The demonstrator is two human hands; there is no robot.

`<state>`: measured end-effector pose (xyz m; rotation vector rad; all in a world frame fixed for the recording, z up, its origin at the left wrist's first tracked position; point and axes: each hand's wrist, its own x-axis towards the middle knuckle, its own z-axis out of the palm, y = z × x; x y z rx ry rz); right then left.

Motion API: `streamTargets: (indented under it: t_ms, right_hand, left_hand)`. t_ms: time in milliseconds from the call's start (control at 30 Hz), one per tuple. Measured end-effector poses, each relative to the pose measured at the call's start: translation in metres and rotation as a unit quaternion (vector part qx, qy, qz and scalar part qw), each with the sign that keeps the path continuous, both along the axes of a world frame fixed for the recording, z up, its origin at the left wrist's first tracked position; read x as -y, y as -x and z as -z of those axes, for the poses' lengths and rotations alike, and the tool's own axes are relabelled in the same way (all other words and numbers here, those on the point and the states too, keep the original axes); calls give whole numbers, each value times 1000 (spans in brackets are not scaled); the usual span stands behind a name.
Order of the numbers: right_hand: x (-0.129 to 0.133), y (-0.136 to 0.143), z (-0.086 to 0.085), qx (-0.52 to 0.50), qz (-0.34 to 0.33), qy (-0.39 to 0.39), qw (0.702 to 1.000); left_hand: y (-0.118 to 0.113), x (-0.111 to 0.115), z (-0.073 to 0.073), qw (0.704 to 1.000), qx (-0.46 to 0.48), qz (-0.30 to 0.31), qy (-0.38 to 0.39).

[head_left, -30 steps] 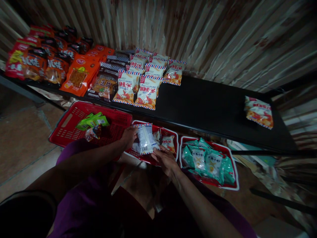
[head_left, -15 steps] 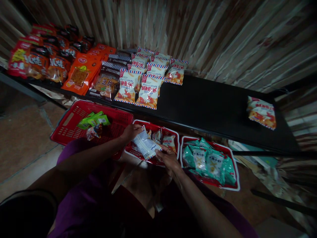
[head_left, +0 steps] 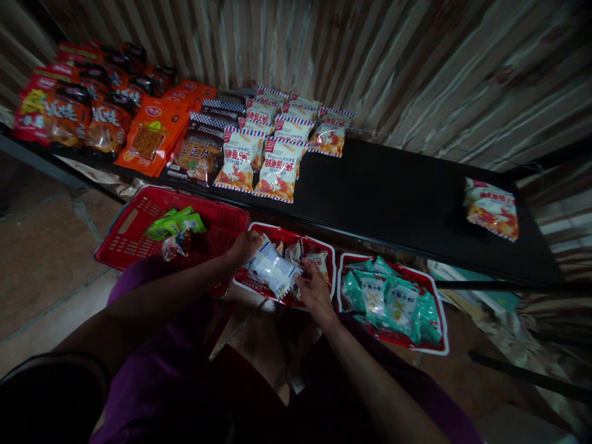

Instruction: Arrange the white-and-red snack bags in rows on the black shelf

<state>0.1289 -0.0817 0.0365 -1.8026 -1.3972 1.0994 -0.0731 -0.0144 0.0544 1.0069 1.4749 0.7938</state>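
A white snack bag [head_left: 272, 266] with small print on its upturned face is held between both hands over the middle red basket [head_left: 331, 266]. My left hand [head_left: 245, 246] is closed on the bag's left end. At the other end, my right hand [head_left: 316, 287] grips the bag's right edge with its fingers. Beneath and beside it in that basket lie more snack bags [head_left: 319, 264], partly covered by the held bag and my right hand.
A black shelf [head_left: 370, 191] carries white shrimp-snack bags [head_left: 279, 169], brown bags [head_left: 194, 154], orange bags [head_left: 150, 135] and one bag [head_left: 491, 208] at right. The left red basket [head_left: 124, 228] holds green packets [head_left: 176, 223]; the right basket [head_left: 444, 333] holds teal bags [head_left: 400, 305].
The held bag has turned slightly and sits more upright between my hands. My right hand has shifted a little at the bag's edge. The baskets and shelf bags stay where they were.
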Motion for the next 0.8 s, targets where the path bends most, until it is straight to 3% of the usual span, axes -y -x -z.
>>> streamTargets:
  t_ms: [67,167,267,367,567,667,800]
  right_hand:
    - [0,-1,-3,116,-84,-107,984]
    - [0,-1,-12,212,-228,-202,929]
    - [1,0,-24,246,-347,-225,877]
    - [3,3,-31,235,-411,-220,853]
    - [5,1,-19,153,-434,-206,864]
    - [6,-1,-15,92,-423,-157,888]
    - [7,1,-22,33,-386,-70,919]
  left_hand:
    - [-1,0,-1,999,31,-4,28]
    - [-1,0,0,995,73,-20,60]
    - [-1,-1,4,993,87,-23,73]
    - [0,-1,8,992,92,-21,84]
    - [5,-5,22,988,99,-33,111]
    - [8,-5,30,985,113,-47,124]
    - [8,-3,35,977,148,-81,130]
